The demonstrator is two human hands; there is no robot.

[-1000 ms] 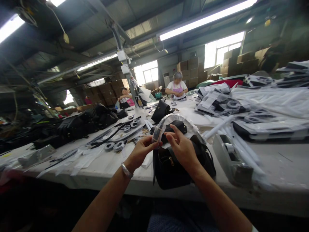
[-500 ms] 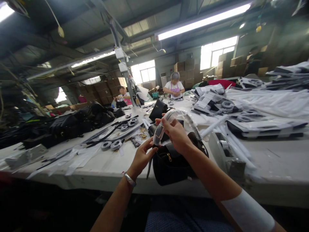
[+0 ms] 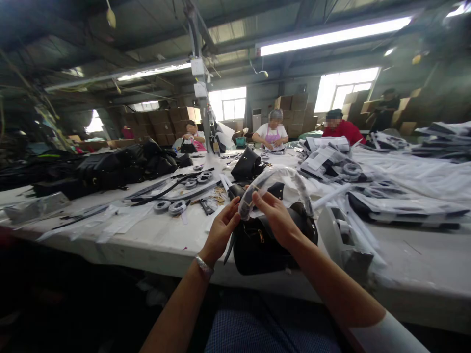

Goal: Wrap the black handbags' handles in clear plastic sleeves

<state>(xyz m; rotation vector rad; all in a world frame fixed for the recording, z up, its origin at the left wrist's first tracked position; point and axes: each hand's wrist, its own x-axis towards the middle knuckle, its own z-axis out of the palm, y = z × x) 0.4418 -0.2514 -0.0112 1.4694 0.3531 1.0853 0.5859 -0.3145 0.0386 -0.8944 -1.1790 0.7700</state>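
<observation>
A black handbag (image 3: 272, 252) with a small gold zip pull stands at the table's front edge, before my body. Its arched handle (image 3: 285, 172) is wrapped in clear plastic. My left hand (image 3: 222, 228) closes its fingertips on the lower left end of the handle, where it meets the bag. Slightly higher on that same side, my right hand (image 3: 274, 215) pinches the wrapped handle between thumb and fingers. A loose black strap hangs down by the bag's left side. Behind the handle sits another black bag (image 3: 247, 164).
Right of the bag stands a grey tape dispenser (image 3: 338, 235). Wrapped straps and bags (image 3: 331, 159) pile up beyond it. Strap coils (image 3: 177, 208) and gold hardware (image 3: 219, 196) lie to the left, before heaped black bags (image 3: 125, 164). Several people work across the table.
My right hand has shifted a little down the handle, its fingers now lower on the plastic wrap. The view has turned slightly, and a person in red shows more fully across the table.
</observation>
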